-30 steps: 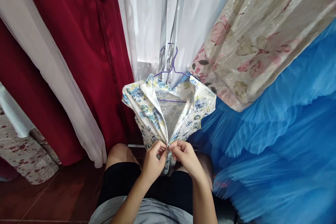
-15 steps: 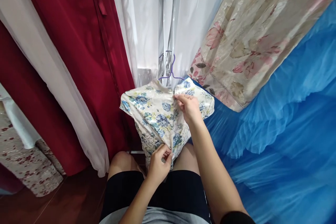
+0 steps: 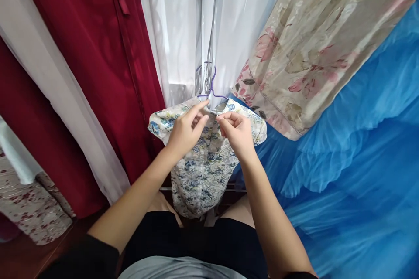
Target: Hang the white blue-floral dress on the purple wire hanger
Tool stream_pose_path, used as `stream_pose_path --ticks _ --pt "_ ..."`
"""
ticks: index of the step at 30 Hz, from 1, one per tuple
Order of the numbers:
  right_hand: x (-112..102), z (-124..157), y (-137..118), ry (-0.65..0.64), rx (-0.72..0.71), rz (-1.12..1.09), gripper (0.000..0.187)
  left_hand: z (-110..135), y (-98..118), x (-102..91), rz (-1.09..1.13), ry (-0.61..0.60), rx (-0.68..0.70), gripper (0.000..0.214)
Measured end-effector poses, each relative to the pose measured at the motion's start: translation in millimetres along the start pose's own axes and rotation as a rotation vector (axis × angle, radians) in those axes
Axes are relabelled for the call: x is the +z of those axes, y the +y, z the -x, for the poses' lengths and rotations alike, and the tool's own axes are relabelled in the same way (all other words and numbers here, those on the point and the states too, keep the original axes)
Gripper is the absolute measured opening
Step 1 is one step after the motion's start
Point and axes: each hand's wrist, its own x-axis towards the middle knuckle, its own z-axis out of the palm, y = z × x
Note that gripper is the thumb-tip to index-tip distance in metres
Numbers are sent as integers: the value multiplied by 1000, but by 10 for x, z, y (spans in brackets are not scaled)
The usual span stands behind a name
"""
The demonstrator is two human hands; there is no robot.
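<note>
A white floral blouse (image 3: 201,178) with blue and yellow-green flowers hangs on a purple wire hanger (image 3: 212,89). My right hand (image 3: 236,133) pinches the blouse's neckline edge near the middle, where a seam or closure runs down. Just to the left, my left hand (image 3: 187,130) is at the neckline with thumb and forefinger apart. Whether its fingertips touch the cloth I cannot tell. Something small and dark shows at the right fingertips, too small to name.
White cloth (image 3: 178,22) with grey ribbons hangs behind the hanger. Dark red fabric (image 3: 131,74) is on the left. To the right hang a beige floral garment (image 3: 310,61) and ruffled blue tulle (image 3: 360,192). My knees are below the blouse.
My left hand has let go of the lower front of the blouse and risen to the neckline. The right hand stays near the top, and the lower cloth now hangs loose.
</note>
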Motion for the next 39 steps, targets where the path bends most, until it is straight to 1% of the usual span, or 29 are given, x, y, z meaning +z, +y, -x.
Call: stream_pose_path --ticks 2,4,6,9,11,13,15,17,20,23,25,27,28,30,31,33,34,35,37,39 --pt "-12 -24 46 0 -17 23 23 -233 26 -5 -113 -29 94 20" --pt "-1 -62 140 13 -23 56 24 -335 20 8 -198 -32 151 14" --pt "39 -102 255 30 -28 109 25 -343 -8 21 -220 11 177 12" --pt "121 -146 388 59 -30 204 25 -278 -55 37 -187 98 185 13" --pt "158 -154 442 69 -18 256 23 -236 -75 42 -158 153 164 14" --pt "162 -134 490 54 12 306 19 -220 -94 26 -120 236 123 15" --pt "139 -79 546 26 61 336 16 -241 -148 -24 -74 341 68 16" --pt "100 7 600 7 113 310 16 -287 -276 -115 -17 441 1 17" --pt "49 151 630 9 169 232 16 -354 -627 -315 134 589 -161 16" --pt "46 255 592 27 189 242 15 -358 -1044 -553 332 792 -348 13" --pt "75 296 558 20 191 261 15 -303 -1259 -680 469 918 -484 13" --pt "105 328 548 1 192 257 15 -183 -1383 -728 592 988 -641 16" --pt "107 348 557 -4 191 246 15 -95 -1410 -712 641 986 -721 19" --pt "50 411 609 16 187 233 16 131 -1407 -602 688 939 -838 23" --pt "-17 460 651 48 191 227 17 261 -1384 -516 692 888 -871 24" --pt "-235 600 762 155 220 196 19 514 -1309 -315 690 770 -903 20" --pt "-376 690 828 225 248 160 21 621 -1260 -213 655 635 -878 21" --pt "-526 789 897 290 279 107 22 707 -1202 -116 619 511 -818 23" --pt "-814 996 1025 406 336 38 26 808 -1053 51 544 279 -655 28" --pt "-1023 1175 1113 470 386 48 27 838 -851 183 490 127 -514 28"
